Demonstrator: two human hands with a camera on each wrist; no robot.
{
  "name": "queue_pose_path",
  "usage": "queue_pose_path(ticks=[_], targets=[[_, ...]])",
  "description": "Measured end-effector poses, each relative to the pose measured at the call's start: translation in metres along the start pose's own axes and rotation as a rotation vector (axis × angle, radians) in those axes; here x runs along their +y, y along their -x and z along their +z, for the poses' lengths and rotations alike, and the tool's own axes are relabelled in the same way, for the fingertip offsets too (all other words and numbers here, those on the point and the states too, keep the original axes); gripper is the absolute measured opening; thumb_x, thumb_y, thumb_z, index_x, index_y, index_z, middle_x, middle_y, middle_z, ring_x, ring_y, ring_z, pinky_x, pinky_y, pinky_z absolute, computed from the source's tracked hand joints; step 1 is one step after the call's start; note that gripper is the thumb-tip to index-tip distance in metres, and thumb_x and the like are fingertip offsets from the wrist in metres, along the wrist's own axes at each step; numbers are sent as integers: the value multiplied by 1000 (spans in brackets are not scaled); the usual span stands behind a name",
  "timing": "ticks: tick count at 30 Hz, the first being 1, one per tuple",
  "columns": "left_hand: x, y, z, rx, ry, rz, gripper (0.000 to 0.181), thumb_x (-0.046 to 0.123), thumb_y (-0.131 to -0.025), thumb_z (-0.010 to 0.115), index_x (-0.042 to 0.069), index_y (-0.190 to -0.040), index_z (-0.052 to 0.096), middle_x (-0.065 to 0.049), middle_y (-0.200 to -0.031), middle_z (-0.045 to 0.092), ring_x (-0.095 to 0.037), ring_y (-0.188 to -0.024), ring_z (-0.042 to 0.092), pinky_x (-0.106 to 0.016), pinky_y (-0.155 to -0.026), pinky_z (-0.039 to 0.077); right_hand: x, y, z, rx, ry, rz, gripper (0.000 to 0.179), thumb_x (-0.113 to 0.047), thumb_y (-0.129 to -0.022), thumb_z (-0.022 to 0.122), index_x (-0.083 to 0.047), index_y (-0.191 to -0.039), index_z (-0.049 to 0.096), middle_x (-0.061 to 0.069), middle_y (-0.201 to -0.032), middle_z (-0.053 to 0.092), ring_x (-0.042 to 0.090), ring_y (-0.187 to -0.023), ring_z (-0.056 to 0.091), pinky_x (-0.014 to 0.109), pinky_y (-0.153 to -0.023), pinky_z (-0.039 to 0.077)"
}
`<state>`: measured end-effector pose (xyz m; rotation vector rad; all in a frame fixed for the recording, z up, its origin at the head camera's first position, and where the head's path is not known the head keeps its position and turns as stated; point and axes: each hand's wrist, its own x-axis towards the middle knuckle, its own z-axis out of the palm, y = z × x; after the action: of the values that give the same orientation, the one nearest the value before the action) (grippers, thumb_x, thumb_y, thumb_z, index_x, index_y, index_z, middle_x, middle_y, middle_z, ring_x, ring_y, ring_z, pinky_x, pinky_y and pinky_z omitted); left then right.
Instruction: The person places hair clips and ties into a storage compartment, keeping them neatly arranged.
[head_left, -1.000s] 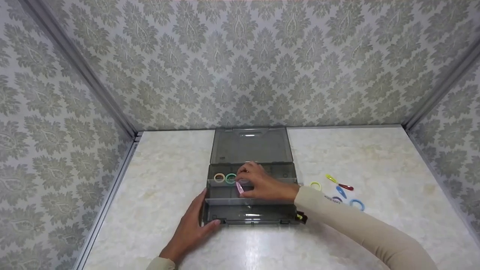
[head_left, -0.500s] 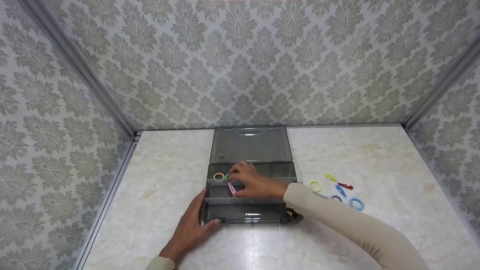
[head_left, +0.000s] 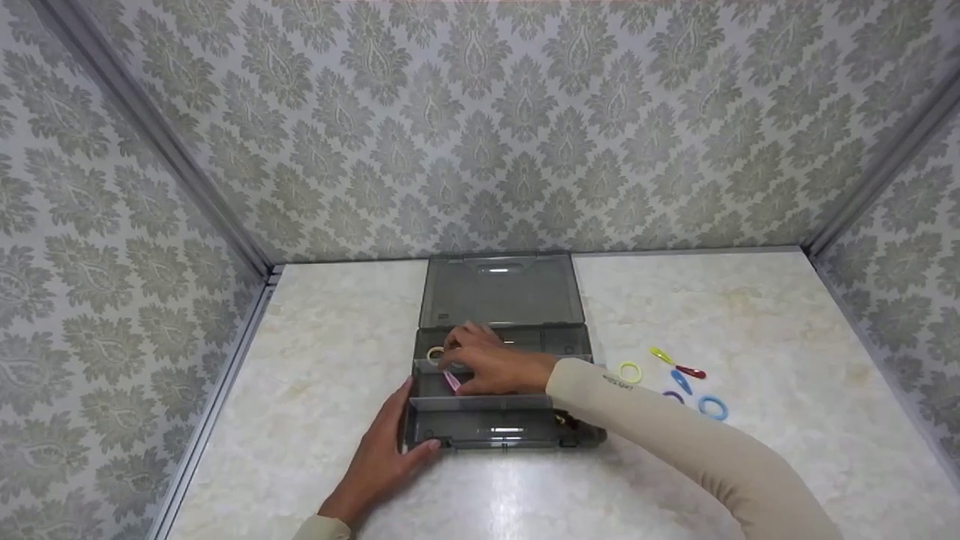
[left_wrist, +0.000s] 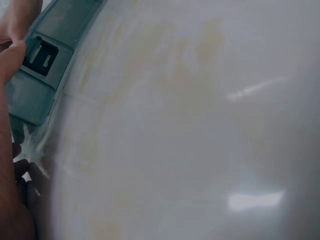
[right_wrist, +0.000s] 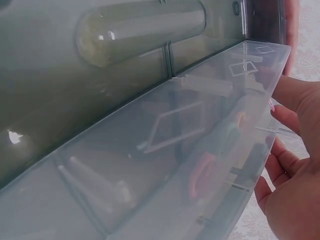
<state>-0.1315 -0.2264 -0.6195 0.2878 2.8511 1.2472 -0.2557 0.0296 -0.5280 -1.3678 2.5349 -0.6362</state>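
Note:
An open, smoky-grey plastic organizer box (head_left: 487,424) lies on the table, split into long compartments by clear dividers. My left hand (head_left: 382,442) holds its front left corner, fingers along the left wall and thumb on the front edge near a latch (left_wrist: 41,56). Over the middle compartment, my right hand (head_left: 491,367) pinches a pink snap hair clip (head_left: 451,381), which slants downward; only its tip shows in the right wrist view. A cream hair tie (head_left: 435,354) sits in the back compartment, partly behind my right fingers. Through a divider (right_wrist: 180,125), a pink hair tie (right_wrist: 201,172) shows.
The box lid (head_left: 502,291) lies folded back toward the wall. Right of the box are a yellow hair tie (head_left: 630,362), yellow clip (head_left: 661,355), red clip (head_left: 691,372), blue clip (head_left: 681,382), purple hair tie (head_left: 673,395) and blue hair tie (head_left: 713,408).
My right hand has moved left along the middle compartment with the pink hair clip, now covering the green hair tie. The left hand has stayed at the box corner.

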Motion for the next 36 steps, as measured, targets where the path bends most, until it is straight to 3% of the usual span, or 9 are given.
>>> queue_pose_path(ticks=[6, 10, 18, 25, 30, 36], targets=[[-1, 1, 0, 8, 4, 16, 114, 66, -92, 82, 24, -178, 20, -11, -179, 33, -36, -164, 34, -62, -132, 30, -3, -9, 1, -55, 81, -7, 44, -24, -99, 86, -14, -141, 76, 14, -154, 56, 29, -143, 44, 62, -124, 38], [-1, 1, -1, 7, 0, 19, 114, 66, -92, 82, 22, -178, 20, -11, -179, 32, -37, -164, 34, -62, -132, 30, -5, -15, 0, -76, 140, -27, 42, -25, -99, 87, -15, -139, 78, 12, -151, 57, 28, -138, 45, 53, -116, 45], [-1, 1, -1, 12, 17, 47, 114, 65, -93, 82, 22, -178, 21, -10, -179, 33, -35, -163, 35, -63, -131, 32, -7, -21, 4, -88, 237, -56, 33, -26, -99, 85, -19, -131, 81, 8, -147, 59, 25, -134, 47, 49, -113, 46], [0, 0, -2, 15, 19, 59, 113, 64, -92, 83, 23, -178, 21, -7, -178, 34, -31, -164, 35, -59, -132, 31, -8, -20, 8, -80, 237, -55, 29, -20, -98, 86, -21, -127, 82, 9, -145, 59, 26, -135, 46, 55, -114, 47], [0, 0, -2, 16, 20, 60, 114, 63, -92, 83, 22, -178, 21, -9, -178, 34, -33, -163, 36, -61, -132, 32, -5, -17, 8, -82, 226, -53, 36, -21, -99, 85, -22, -135, 80, 9, -141, 58, 26, -131, 45, 57, -111, 48], [0, 1, -1, 16, 8, 55, 112, 62, -93, 83, 24, -178, 20, -9, -178, 34, -34, -163, 36, -61, -132, 32, 4, -9, 1, -81, 111, -56, 41, -19, -101, 83, -17, -142, 76, 15, -150, 56, 31, -137, 44, 60, -116, 44]])
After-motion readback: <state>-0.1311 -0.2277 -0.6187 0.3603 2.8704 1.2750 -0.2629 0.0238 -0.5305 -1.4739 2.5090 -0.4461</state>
